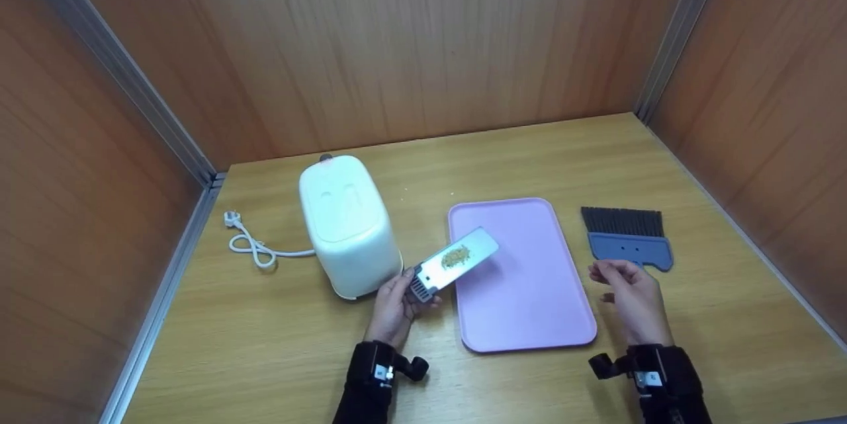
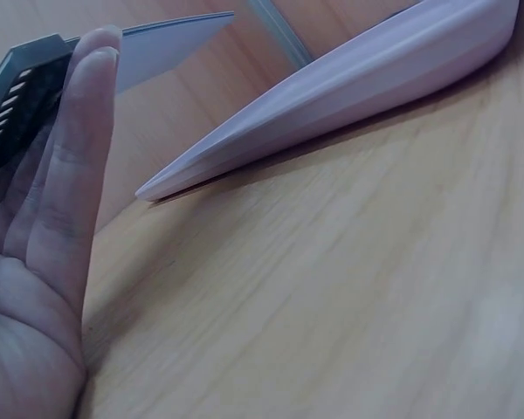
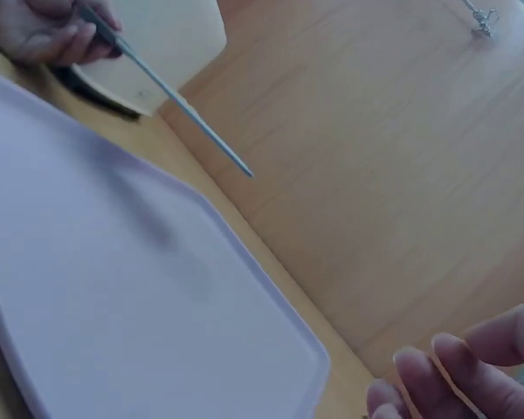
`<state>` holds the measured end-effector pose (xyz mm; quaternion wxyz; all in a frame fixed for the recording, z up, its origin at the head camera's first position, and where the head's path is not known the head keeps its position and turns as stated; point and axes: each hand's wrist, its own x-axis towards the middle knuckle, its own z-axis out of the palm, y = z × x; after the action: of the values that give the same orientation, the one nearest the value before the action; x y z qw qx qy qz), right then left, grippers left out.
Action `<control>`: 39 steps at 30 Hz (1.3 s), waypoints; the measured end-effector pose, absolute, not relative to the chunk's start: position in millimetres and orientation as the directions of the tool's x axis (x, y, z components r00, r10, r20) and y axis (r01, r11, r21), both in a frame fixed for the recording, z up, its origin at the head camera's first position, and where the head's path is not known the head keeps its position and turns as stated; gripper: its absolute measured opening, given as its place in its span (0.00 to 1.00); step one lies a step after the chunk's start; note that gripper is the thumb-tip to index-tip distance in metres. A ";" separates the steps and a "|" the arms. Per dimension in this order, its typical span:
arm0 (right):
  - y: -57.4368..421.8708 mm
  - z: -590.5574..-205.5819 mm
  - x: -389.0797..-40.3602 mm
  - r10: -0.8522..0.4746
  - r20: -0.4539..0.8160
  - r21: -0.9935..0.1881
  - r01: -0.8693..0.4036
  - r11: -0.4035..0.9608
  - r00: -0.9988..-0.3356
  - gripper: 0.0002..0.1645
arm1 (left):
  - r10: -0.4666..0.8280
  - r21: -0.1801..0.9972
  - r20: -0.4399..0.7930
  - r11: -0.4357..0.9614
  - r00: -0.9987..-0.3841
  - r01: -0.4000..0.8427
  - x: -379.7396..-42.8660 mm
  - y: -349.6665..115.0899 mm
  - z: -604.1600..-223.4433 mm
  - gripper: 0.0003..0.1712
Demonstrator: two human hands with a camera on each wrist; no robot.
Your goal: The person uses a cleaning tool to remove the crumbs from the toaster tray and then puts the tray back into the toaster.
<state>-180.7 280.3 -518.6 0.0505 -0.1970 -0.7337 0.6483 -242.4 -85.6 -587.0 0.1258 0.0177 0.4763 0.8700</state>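
Observation:
My left hand [image 1: 395, 308] grips the dark slotted end of a crumb tray [image 1: 433, 273], a flat pale plate with a small heap of yellowish crumbs [image 1: 455, 256] in its middle. Its far end reaches over the left side of a pink tray [image 1: 529, 278], and its shadow falls on that tray in the right wrist view. Seen from the left wrist, the fingers [image 2: 74, 166] lie along the slotted end. My right hand [image 1: 632, 295] hovers right of the pink tray with loosely bent fingers and holds nothing. Just beyond it lies a blue brush [image 1: 628, 249] with dark bristles.
A white toaster-like appliance [image 1: 351, 232] stands left of the crumb tray, close to my left hand. Its white cord [image 1: 265, 253] and plug [image 1: 232, 219] lie looped on the table at the left. Wooden panels [image 1: 423, 47] enclose the table at the back and sides.

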 end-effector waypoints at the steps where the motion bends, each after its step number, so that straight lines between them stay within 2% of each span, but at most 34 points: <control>1: 284.8 -515.5 -182.1 0.356 -0.168 -0.962 0.231 0.144 -0.920 0.26 | 0.234 0.833 -0.090 -0.515 -0.968 -0.202 -242.3 -85.5 -587.1 0.23; 4: 298.6 -507.3 -187.5 0.362 -0.117 -0.911 0.244 0.331 -0.925 0.32 | 0.230 0.834 -0.086 -0.516 -0.969 -0.197 -242.7 -85.0 -587.3 0.24; 8: 316.0 -503.2 -194.0 0.391 -0.029 -0.773 0.268 0.575 -0.920 0.33 | 0.238 0.834 -0.083 -0.515 -0.968 -0.198 -242.1 -84.4 -587.6 0.24; 11: 325.0 -505.6 -198.4 0.401 -0.016 -0.665 0.309 0.680 -0.916 0.34 | 0.242 0.836 -0.084 -0.510 -0.967 -0.200 -241.3 -84.6 -588.0 0.24; 16: 334.8 -513.9 -205.8 0.386 -0.091 -0.587 0.363 0.724 -0.918 0.42 | 0.252 0.844 -0.068 -0.502 -0.965 -0.190 -241.6 -84.8 -588.7 0.23; 20: 341.5 -521.6 -207.4 0.422 -0.097 -0.535 0.405 0.742 -0.902 0.42 | 0.264 0.851 -0.063 -0.490 -0.963 -0.190 -241.8 -84.4 -589.3 0.23; 27: 350.8 -532.6 -205.3 0.438 -0.125 -0.493 0.439 0.752 -0.890 0.27 | 0.266 0.853 -0.048 -0.491 -0.963 -0.178 -242.6 -84.5 -590.7 0.23; 39: 345.1 -546.1 -200.1 0.488 -0.098 -0.473 0.472 0.744 -0.867 0.24 | 0.267 0.852 -0.067 -0.486 -0.961 -0.194 -242.7 -84.9 -590.5 0.25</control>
<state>-200.1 345.1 -546.1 0.0161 -0.2570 -0.9337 0.2488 -242.7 -84.9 -590.5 0.1337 0.0373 0.4890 0.8612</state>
